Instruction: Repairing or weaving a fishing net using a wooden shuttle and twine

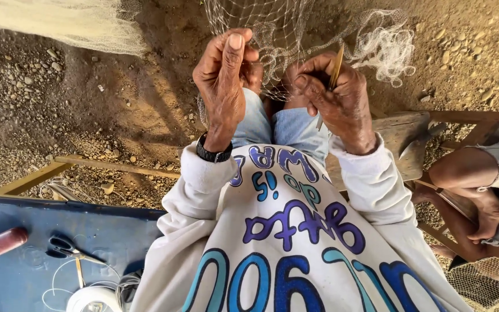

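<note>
Gravelly brown ground lies under a pale, fine-meshed fishing net [295, 34], probably light, limp and easily snagged. It hangs before the knees, left hand [223, 86] pinching its strands, right hand [333, 95] closed around a slim yellow netting needle [336, 66], best gripped mid-shaft.

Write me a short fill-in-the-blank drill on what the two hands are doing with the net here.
1. The right hand holds a thin yellow ____.
2. The left hand pinches the pale mesh of the ____.
3. On the blue board lie black-handled ____, beside a white spool.
4. The left wrist wears a black ____.

Missing words: needle; net; scissors; watch
</note>
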